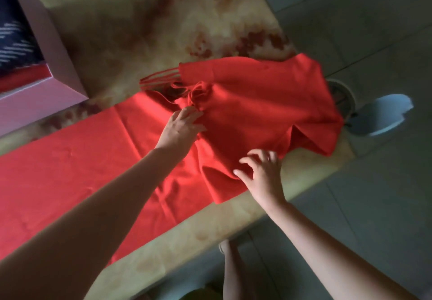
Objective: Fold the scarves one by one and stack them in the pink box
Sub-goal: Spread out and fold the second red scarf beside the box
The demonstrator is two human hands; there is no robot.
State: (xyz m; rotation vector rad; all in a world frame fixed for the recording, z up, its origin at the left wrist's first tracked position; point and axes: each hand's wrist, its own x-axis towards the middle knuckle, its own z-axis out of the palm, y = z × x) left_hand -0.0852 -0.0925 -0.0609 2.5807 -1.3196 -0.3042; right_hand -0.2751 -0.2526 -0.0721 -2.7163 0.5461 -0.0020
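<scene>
The red scarf (98,159) lies on the worktop (131,33) with its long axis running from the lower left of the frame to the right centre. Its right end is doubled back in a loose, rumpled flap, and its tassels (161,77) point toward the upper left.

Both hands are at that flap. The left hand (180,126) is at the flap's upper-left edge, just below the tassels, and seems to pinch a bunched bit of cloth between fingers and thumb. The right hand (263,175) is at the flap's lower edge, nearer the worktop's front. Its fingers are spread and loosely bent, their tips at the cloth, gripping nothing I can make out.

The flat length stretches away to the lower left of both hands, so the fold probably has to travel that way. The pink box (46,42) stands in the upper left of the frame, well apart from the hands, with a dark striped scarf (16,42) inside.
</scene>
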